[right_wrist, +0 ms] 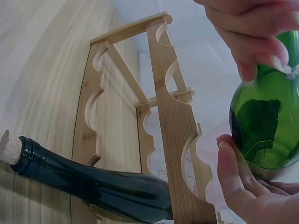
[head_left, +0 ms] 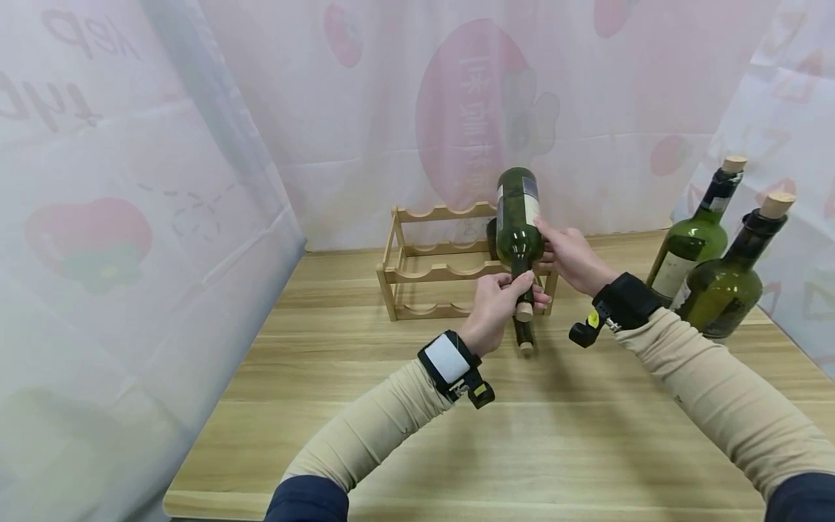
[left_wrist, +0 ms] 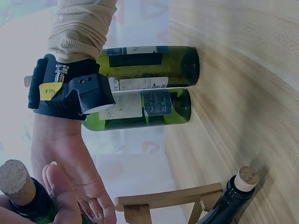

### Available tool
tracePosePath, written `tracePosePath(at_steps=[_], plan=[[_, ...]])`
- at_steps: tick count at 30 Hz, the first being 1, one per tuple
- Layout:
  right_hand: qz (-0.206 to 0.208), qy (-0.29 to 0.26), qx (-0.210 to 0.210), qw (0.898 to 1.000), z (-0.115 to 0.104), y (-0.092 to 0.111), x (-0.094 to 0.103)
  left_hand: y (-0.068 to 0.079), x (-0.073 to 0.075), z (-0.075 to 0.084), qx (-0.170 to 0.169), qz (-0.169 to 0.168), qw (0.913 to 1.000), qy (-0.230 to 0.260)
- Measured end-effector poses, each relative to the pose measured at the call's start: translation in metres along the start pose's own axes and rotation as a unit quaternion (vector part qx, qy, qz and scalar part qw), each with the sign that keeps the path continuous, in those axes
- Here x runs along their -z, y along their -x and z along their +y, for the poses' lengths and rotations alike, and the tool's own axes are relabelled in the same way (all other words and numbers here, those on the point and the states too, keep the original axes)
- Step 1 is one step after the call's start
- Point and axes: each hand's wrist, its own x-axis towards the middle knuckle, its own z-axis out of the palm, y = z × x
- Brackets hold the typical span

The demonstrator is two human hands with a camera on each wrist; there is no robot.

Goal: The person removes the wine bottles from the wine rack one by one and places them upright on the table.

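Note:
A green wine bottle (head_left: 515,217) with a cork is held tilted over the right part of a wooden rack (head_left: 440,272), its corked neck toward me. My left hand (head_left: 491,308) grips it round the neck, just behind the cork (left_wrist: 17,181). My right hand (head_left: 575,259) holds the body from the right, its fingers (right_wrist: 233,179) curved under the glass in the right wrist view. Below, a dark corked bottle (right_wrist: 93,182) lies in the lower tier of the rack, its neck sticking out at the front.
Two corked green bottles stand at the right of the wooden table (head_left: 313,406): one farther back (head_left: 691,243), one nearer (head_left: 727,283), partly behind my right forearm. A printed curtain (head_left: 365,109) hangs behind the table and along its sides.

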Motion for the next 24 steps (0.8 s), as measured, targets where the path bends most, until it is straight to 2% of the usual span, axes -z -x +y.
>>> tracePosePath(at_steps=[11,19,24], plan=[[0.007,0.009,-0.003,1.000,0.002,0.005,0.004,0.000,-0.005,-0.003,0.006,-0.003,1.0000,0.000],[0.011,0.002,-0.003,1.000,-0.001,0.009,0.007,0.000,-0.009,-0.004,-0.003,-0.010,0.9998,0.018],[0.016,-0.003,-0.004,1.000,-0.001,0.011,0.009,0.001,-0.010,-0.004,-0.003,-0.011,0.9999,0.012]])
